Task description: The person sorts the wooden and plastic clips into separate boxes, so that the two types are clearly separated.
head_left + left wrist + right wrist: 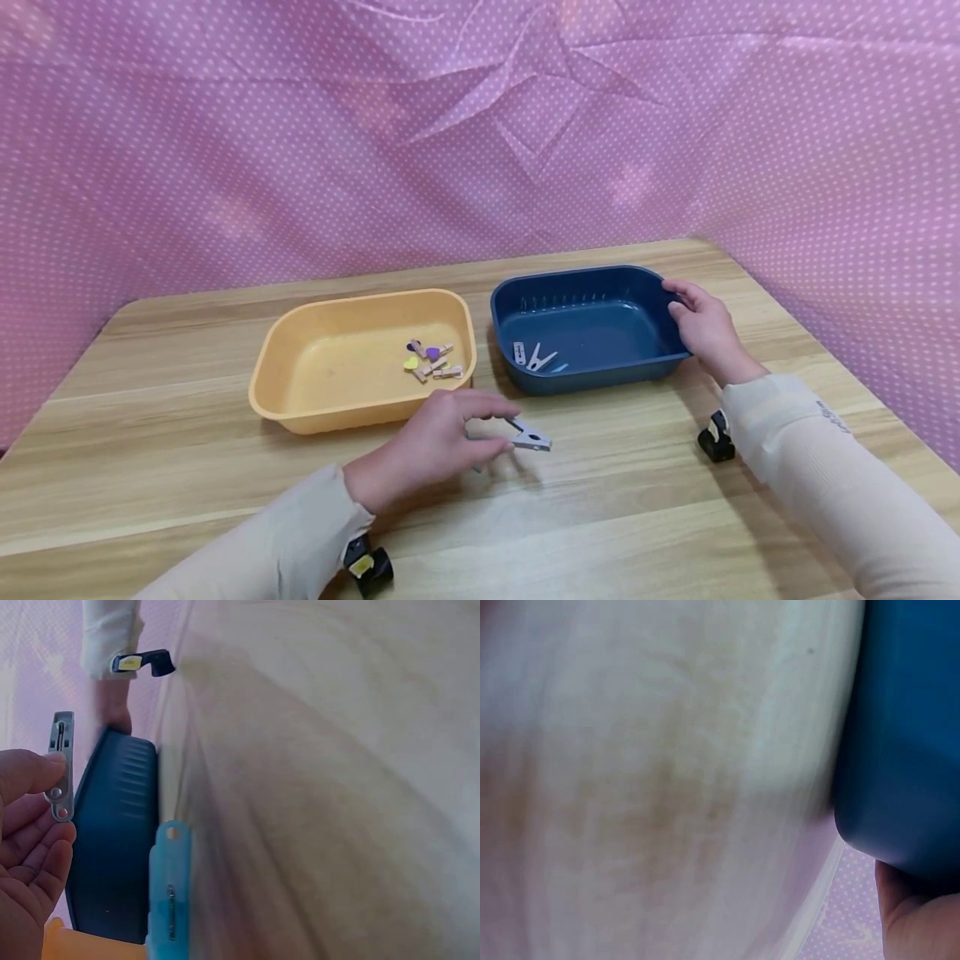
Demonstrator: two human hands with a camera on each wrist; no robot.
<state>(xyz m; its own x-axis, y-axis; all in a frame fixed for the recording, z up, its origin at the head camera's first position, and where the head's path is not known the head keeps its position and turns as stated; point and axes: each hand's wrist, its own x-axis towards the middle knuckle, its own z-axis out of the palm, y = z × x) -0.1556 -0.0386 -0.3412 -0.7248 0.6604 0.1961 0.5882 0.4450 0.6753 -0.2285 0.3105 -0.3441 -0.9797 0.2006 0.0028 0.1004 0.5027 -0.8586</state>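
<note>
My left hand [447,433] pinches a grey plastic clothespin [531,438] between thumb and fingers, above the table in front of the two bins. In the left wrist view this grey clothespin [63,742] points upward. A light blue clothespin [170,892] lies on the table below that hand, mostly hidden by it in the head view. At the right, my right hand [705,329] grips the right rim of a dark blue bin [600,377], thumb inside. Grey clothespins [538,359] and a blue one lie in that bin's near left corner.
Left of the blue bin stands a yellow bin [337,415], with several small wooden clothespins [435,367] bearing hearts in its right part. Both stand on a wooden table [615,492]. A pink dotted cloth [450,167] hangs behind and at the sides.
</note>
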